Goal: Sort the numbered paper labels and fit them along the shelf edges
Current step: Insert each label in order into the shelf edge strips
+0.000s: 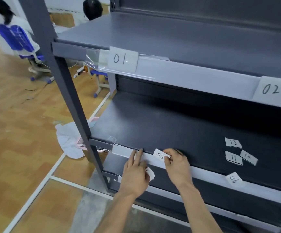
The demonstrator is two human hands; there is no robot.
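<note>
The single head-worn camera looked forward and steeply down from just in front of a grey metal shelf unit (pixel 170 36), angled a little to the right so the shelf edges ran diagonally from upper left to lower right. It sat close enough that both forearms entered from the bottom edge and the left hand (pixel 134 174) and right hand (pixel 178 165) lay low in the centre, against the front edge of the middle shelf (pixel 153 125). The wide lens also caught the wooden floor (pixel 18 132) at left and a blue chair (pixel 18 37) far off in the upper left corner.
</note>
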